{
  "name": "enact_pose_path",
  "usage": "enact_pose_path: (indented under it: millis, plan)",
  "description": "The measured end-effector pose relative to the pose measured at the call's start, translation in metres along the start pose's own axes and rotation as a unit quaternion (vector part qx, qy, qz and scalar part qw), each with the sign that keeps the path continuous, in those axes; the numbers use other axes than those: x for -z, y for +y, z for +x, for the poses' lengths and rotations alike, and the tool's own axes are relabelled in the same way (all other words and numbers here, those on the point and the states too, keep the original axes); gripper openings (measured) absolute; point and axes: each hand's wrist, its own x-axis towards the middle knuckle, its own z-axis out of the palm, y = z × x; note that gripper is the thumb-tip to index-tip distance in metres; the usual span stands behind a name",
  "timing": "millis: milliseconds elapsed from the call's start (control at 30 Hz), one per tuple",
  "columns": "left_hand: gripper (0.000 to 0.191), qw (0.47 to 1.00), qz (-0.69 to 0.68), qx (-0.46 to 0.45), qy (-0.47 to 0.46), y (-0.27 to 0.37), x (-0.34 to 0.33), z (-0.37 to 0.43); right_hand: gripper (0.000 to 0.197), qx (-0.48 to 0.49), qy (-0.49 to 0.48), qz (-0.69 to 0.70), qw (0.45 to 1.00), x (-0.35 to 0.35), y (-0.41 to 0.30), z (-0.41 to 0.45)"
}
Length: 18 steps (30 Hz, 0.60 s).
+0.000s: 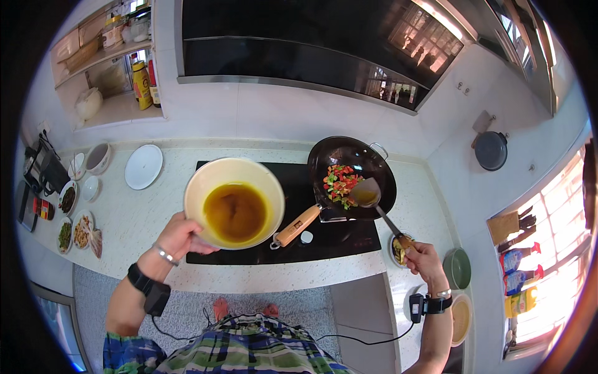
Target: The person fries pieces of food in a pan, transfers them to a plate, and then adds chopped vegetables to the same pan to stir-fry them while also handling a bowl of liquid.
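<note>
My left hand (189,236) grips the near-left rim of a large cream basin (196,201) holding brown-yellow liquid (236,212), apparently oil. The basin is over the left part of the black cooktop (345,240). In my right hand (423,262) is the handle of a metal wok spatula (366,192). Its blade is over the dark wok (336,145), at the right edge of chopped red and green peppers (340,184). A wooden handle (299,226) sticks out from the wok toward the basin. Beneath my right hand, a bowl of sliced food (398,252) is partly covered.
Several small dishes, including a bowl of chopped greens (65,235), and a white plate (144,167) occupy the left counter. To the right are a green bowl (458,269) and a yellow basket (461,320). A range hood (299,61) overhangs the back. Cables run from both wristbands.
</note>
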Motion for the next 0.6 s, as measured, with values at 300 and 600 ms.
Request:
enact_pose_path:
  millis: [300,600]
  plan:
    - [0.05,0.995,0.021,-0.017,0.094,0.0,0.014,-0.036,0.015,-0.02,-0.007,0.213,0.977,-0.029,0.013,0.091]
    - [0.05,0.992,0.008,-0.035,0.123,-0.003,0.028,-0.048,0.013,0.035,0.111,-0.057,0.992,-0.007,0.018,0.051]
